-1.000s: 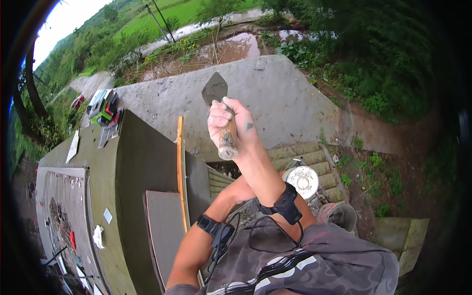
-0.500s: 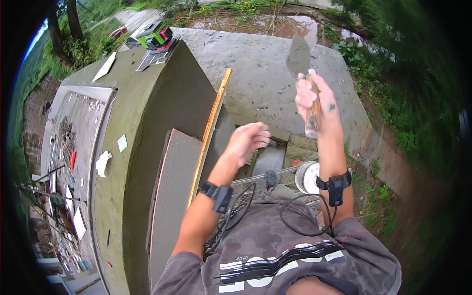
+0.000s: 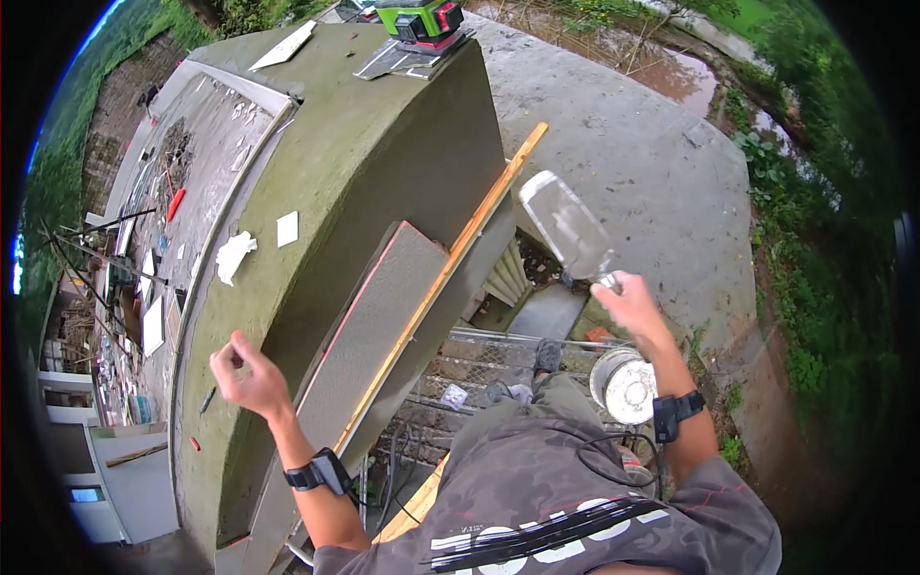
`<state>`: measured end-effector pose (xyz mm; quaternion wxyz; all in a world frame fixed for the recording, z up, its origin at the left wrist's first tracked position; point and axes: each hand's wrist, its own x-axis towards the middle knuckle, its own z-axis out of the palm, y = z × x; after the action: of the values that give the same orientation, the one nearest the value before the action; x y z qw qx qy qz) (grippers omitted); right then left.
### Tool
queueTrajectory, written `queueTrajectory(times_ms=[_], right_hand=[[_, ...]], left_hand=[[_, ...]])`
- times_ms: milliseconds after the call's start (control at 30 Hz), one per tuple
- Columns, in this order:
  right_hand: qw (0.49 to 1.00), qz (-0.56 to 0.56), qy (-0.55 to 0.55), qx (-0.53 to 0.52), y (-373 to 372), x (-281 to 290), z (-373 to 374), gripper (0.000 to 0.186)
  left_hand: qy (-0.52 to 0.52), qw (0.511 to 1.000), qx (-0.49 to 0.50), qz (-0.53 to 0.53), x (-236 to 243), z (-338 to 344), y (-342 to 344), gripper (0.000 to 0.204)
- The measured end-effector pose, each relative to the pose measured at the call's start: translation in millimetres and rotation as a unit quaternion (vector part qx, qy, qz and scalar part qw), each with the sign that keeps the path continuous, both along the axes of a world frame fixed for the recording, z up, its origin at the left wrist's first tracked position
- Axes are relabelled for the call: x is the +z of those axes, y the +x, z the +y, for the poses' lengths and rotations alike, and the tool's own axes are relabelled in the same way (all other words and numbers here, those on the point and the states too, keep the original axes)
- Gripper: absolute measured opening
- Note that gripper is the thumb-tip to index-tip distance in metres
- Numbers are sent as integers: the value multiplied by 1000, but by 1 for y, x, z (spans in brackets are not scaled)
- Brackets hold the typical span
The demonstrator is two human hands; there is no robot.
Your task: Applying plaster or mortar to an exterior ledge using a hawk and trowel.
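Observation:
My right hand [image 3: 630,305] grips a trowel by its handle; the broad grey blade [image 3: 571,226] points up and to the left over the gap beside the wall. The handle is mostly hidden by my fingers. Over the top of the greenish-grey rendered wall [image 3: 359,125] is my left hand [image 3: 251,376], its fingers loosely curled and apart, with nothing visible in them. To its right, a long wooden batten [image 3: 436,278] runs along the wall's side, next to a wet-looking grey mortar strip [image 3: 379,311] with a reddish edge.
A green laser level [image 3: 417,21] stands on the wall's far end. White tile pieces [image 3: 287,229] and a crumpled white scrap [image 3: 234,257] lie on top. A white bucket [image 3: 625,385] stands right of my feet, by metal scaffolding [image 3: 479,359]. Beyond is a concrete slab [image 3: 661,172].
My left hand has moved left, over the wall top. My right hand has come down, and the trowel blade now tilts left with its flat face showing. The view has shifted, too.

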<state>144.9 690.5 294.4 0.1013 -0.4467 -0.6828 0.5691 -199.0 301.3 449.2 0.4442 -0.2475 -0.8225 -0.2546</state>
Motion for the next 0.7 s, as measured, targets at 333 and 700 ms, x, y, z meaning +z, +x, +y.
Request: queueTrajectory(times_ms=[333,700], right_hand=[[970,-22,-177,163,-99,-99,5,30],[919,-124,228,295,-125,-142,14,27]], left_hand=[[88,980,171,-56,-20,-30,-61,32],[38,962,260,-76,-26,-31,-65,33]])
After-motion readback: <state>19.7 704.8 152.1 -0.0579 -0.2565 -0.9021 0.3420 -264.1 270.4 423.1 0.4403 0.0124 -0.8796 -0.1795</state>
